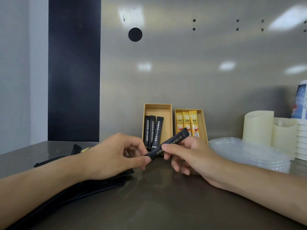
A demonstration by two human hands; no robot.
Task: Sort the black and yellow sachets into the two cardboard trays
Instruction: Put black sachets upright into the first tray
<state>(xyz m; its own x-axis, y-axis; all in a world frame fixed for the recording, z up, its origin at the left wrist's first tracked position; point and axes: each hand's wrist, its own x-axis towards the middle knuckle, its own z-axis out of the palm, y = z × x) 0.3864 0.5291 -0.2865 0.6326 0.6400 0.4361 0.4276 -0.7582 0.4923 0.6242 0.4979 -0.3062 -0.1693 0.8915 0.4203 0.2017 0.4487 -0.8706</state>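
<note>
Black sachet (167,144) in air above bench (157,196), just before trays. My left hand (114,155) pinches low end, right hand (191,156) fingers (169,147) pinch middle. Likely light, thin, bendy, slick film. Grip flat sides mid-length. Belongs in left tray (157,106).

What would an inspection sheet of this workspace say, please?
Surface: steel counter, reflective.
Job's things: left tray holds three black sachets; right tray holds three yellow sachets; one held black sachet is in front of the trays; loose black sachets lie under the left forearm.
Clutter: clear plastic lids, cream cylinders and paper cups, all at the right.
Grippers: left hand and right hand both pinch the held black sachet.
Cables: nothing seen.
Surroundings: steel back wall with holes; dark panel at the left.
</note>
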